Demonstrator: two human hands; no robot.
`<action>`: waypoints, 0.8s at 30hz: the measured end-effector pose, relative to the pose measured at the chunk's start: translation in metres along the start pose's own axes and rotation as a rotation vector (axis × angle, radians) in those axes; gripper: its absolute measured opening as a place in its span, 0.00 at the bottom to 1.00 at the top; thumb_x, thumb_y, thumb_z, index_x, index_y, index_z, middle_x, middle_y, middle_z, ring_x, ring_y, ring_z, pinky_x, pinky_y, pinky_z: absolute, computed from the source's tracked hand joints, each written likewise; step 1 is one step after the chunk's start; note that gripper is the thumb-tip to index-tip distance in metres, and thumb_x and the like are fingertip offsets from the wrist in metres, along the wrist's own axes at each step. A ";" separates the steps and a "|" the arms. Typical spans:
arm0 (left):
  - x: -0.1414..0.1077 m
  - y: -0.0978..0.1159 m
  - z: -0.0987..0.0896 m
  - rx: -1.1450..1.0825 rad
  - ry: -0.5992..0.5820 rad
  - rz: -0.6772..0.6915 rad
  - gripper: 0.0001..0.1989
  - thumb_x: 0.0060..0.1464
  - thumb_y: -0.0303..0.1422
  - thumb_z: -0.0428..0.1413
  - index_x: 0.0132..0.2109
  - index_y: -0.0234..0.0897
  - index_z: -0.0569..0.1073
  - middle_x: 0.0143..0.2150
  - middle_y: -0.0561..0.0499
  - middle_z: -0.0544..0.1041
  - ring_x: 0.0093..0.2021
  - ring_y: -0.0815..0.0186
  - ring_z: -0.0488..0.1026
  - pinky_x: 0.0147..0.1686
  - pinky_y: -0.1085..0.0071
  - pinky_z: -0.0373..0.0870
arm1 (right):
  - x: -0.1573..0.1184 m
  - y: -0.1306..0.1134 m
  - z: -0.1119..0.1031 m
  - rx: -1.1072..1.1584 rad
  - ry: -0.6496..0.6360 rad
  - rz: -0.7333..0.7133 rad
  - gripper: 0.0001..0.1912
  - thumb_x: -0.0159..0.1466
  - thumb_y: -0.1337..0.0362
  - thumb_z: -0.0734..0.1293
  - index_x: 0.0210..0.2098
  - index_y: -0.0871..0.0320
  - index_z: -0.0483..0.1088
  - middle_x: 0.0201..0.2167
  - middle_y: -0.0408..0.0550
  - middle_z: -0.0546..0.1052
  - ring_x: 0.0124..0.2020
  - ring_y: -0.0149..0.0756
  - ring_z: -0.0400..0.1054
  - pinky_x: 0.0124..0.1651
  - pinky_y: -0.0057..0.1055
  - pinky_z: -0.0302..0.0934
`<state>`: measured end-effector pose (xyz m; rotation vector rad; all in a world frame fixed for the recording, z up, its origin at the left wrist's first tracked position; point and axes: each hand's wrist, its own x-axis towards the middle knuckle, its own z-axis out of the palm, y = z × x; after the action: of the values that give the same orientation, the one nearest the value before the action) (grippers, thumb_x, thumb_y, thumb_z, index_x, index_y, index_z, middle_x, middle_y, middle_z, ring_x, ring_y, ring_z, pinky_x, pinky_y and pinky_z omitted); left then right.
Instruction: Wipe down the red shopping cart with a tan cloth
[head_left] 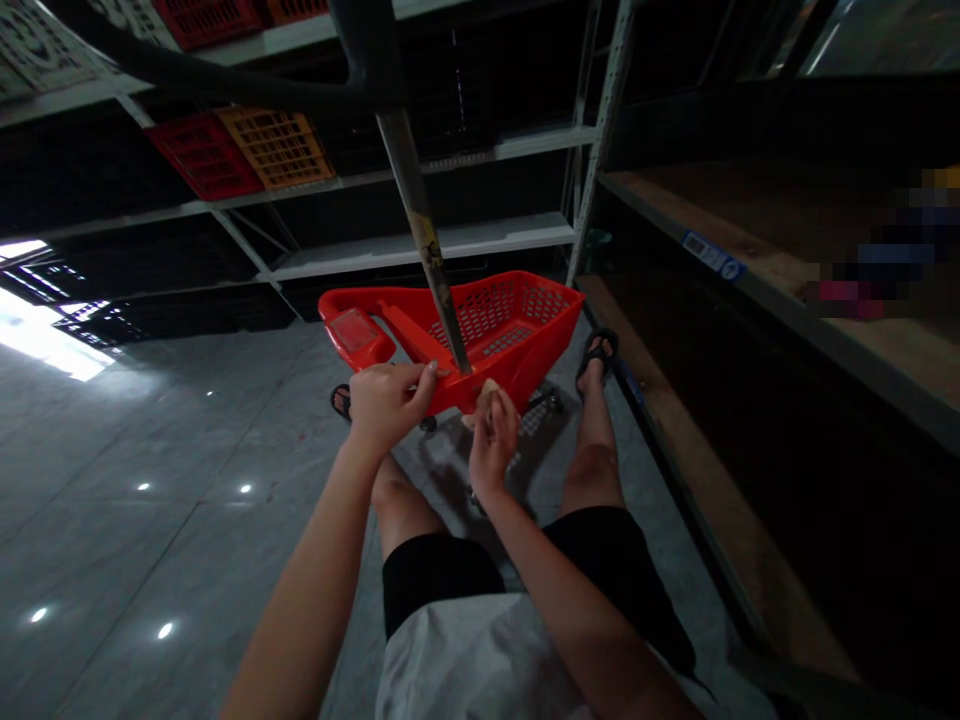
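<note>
A red plastic shopping cart (538,348) with a perforated basket stands between my legs. My left hand (386,398) is closed over the near rim of its basket, thumb on top. Close by on the right, my right hand (495,440) pinches a small beige wad (489,390), perhaps a cloth or sponge, against or just beside the basket's near wall. The wad is partly hidden by my fingers. A worn grey metal pole (424,235) rises from the near rim of the cart up to a dark curved handle (367,80).
Metal shelving (480,240) runs behind the cart, with a red crate (206,155) and a yellow crate (277,148) on it. A wooden shelf (720,215) with a dark metal edge stands close on my right. Grey tiled floor (180,480) extends to the left.
</note>
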<state>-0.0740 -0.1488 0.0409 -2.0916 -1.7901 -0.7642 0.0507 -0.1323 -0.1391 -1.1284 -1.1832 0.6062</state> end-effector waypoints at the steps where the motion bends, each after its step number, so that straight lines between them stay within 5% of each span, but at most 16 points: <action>1: 0.000 0.000 0.000 -0.002 0.005 0.004 0.27 0.68 0.43 0.45 0.30 0.40 0.83 0.26 0.48 0.82 0.27 0.65 0.75 0.30 0.69 0.59 | -0.002 0.019 -0.001 -0.017 0.014 0.101 0.25 0.69 0.56 0.59 0.62 0.56 0.71 0.64 0.59 0.70 0.65 0.50 0.64 0.70 0.56 0.55; 3: 0.000 0.000 0.001 0.000 0.021 0.008 0.28 0.68 0.44 0.44 0.28 0.40 0.81 0.26 0.48 0.82 0.27 0.64 0.76 0.29 0.69 0.59 | -0.005 0.046 -0.002 -0.003 0.029 0.277 0.27 0.66 0.59 0.59 0.61 0.61 0.72 0.61 0.63 0.71 0.63 0.52 0.65 0.69 0.59 0.55; 5: 0.000 0.000 0.001 0.008 0.037 0.005 0.29 0.68 0.44 0.44 0.26 0.39 0.80 0.25 0.47 0.81 0.27 0.64 0.76 0.29 0.69 0.59 | -0.002 0.048 -0.003 0.052 0.055 0.329 0.27 0.64 0.62 0.59 0.59 0.62 0.73 0.58 0.62 0.73 0.60 0.49 0.67 0.68 0.56 0.58; 10: -0.001 0.003 0.000 0.009 0.043 0.007 0.29 0.68 0.44 0.44 0.26 0.39 0.80 0.25 0.47 0.81 0.26 0.65 0.76 0.29 0.69 0.59 | 0.042 -0.020 0.002 0.124 0.093 0.055 0.24 0.65 0.63 0.61 0.59 0.56 0.72 0.59 0.55 0.70 0.60 0.43 0.67 0.67 0.45 0.60; 13: -0.002 0.004 -0.001 0.005 0.039 0.018 0.29 0.68 0.44 0.44 0.27 0.40 0.80 0.25 0.48 0.81 0.26 0.65 0.76 0.29 0.69 0.60 | 0.065 -0.033 0.001 0.106 0.150 -0.040 0.20 0.64 0.65 0.62 0.55 0.53 0.70 0.56 0.54 0.70 0.59 0.42 0.67 0.67 0.45 0.60; 20: -0.006 0.007 -0.002 0.013 0.067 0.050 0.28 0.69 0.43 0.44 0.27 0.40 0.81 0.24 0.48 0.80 0.24 0.66 0.74 0.28 0.70 0.59 | 0.063 0.042 -0.009 -0.026 0.117 0.141 0.13 0.56 0.68 0.61 0.40 0.55 0.70 0.47 0.53 0.72 0.50 0.41 0.69 0.61 0.41 0.62; 24: -0.008 0.010 -0.002 0.017 0.045 0.076 0.28 0.69 0.44 0.44 0.28 0.40 0.81 0.23 0.49 0.80 0.24 0.67 0.73 0.28 0.70 0.58 | 0.119 0.054 -0.008 -0.027 0.146 0.156 0.12 0.54 0.66 0.62 0.39 0.55 0.69 0.43 0.50 0.73 0.47 0.40 0.69 0.57 0.39 0.63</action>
<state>-0.0656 -0.1587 0.0396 -2.1011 -1.6782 -0.7676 0.1056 -0.0136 -0.1404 -1.2748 -0.9869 0.6165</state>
